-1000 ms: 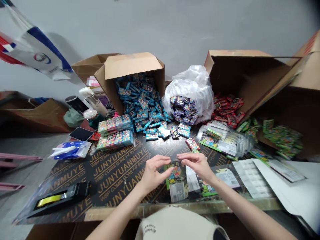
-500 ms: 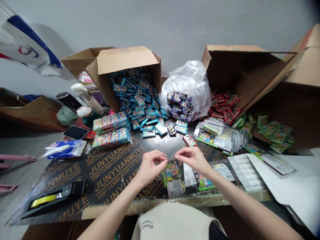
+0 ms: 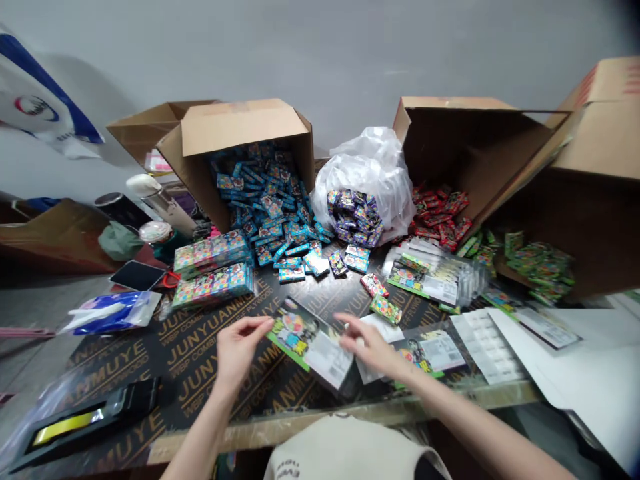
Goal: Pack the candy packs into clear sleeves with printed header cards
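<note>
My left hand (image 3: 243, 350) pinches the upper left corner of a flat printed packaging bag (image 3: 313, 343), black and green with a pale label area. The bag lies tilted just above the board. Beside its right end is my right hand (image 3: 367, 343), thumb and forefinger apart, slightly blurred, with nothing visible between them. A second printed bag (image 3: 435, 353) and a white paper (image 3: 383, 330) lie near my right wrist. Beyond that hand are a small green box (image 3: 386, 309) and a small red box (image 3: 375, 285).
At the back, cartons hold blue boxes (image 3: 273, 207), red boxes (image 3: 440, 213) and green boxes (image 3: 540, 263). Purple boxes (image 3: 355, 217) spill from a white plastic bag (image 3: 365, 160). Wrapped stacks (image 3: 213, 283), a phone (image 3: 137, 275) and a tape dispenser (image 3: 90, 420) occupy the left.
My left hand has moved left and now grips the printed bag, which has lifted and turned. My right hand has opened, and a green box now lies beside the red one.
</note>
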Action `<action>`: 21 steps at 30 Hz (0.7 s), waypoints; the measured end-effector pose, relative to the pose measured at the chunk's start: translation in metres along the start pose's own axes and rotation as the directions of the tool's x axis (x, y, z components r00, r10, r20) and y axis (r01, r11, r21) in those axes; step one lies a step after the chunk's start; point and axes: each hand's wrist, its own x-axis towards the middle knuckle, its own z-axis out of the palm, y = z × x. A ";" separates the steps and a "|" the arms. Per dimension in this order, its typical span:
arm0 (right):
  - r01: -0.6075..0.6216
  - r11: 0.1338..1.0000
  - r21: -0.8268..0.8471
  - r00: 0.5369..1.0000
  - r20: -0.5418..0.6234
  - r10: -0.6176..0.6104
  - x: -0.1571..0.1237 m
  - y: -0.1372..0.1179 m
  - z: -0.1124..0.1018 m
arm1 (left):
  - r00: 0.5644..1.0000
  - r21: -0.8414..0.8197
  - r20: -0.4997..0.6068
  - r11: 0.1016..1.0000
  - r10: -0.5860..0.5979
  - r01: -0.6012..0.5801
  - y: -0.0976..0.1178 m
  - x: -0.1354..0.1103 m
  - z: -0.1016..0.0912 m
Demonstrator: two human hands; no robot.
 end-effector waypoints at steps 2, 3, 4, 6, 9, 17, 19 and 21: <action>0.007 0.962 -0.273 0.978 -0.198 -0.064 0.039 0.001 -0.026 | 0.985 -0.022 -0.156 0.998 -0.068 0.066 -0.013 0.004 -0.020; -0.070 0.894 -0.443 0.956 -0.285 -0.066 0.059 0.003 -0.041 | 0.977 0.031 -0.196 0.995 -0.088 0.096 -0.018 0.004 -0.030; -0.171 0.800 -0.575 0.941 -0.335 -0.040 0.077 0.006 -0.055 | 0.972 0.140 -0.220 0.983 -0.089 0.122 -0.024 0.003 -0.039; -0.267 0.672 -0.691 0.934 -0.357 0.003 0.105 0.015 -0.079 | 0.974 0.440 -0.223 0.889 -0.026 0.125 -0.031 -0.003 -0.053; -0.251 0.669 -0.699 0.948 -0.318 0.023 0.124 0.026 -0.097 | 0.987 0.625 -0.135 0.781 0.090 0.015 -0.034 -0.011 -0.054; -0.023 0.947 -0.319 0.981 -0.189 -0.040 0.070 -0.010 -0.039 | 0.911 -0.188 0.316 0.924 -0.264 0.333 0.000 -0.015 0.049; 0.088 0.992 -0.088 0.992 -0.083 -0.095 0.046 -0.025 -0.014 | 0.851 -0.312 0.423 0.832 -0.311 0.459 0.003 -0.017 0.071; 0.169 0.980 -0.103 0.978 -0.108 -0.180 0.027 -0.037 -0.001 | 0.813 -0.360 0.477 0.769 -0.335 0.528 0.003 -0.019 0.083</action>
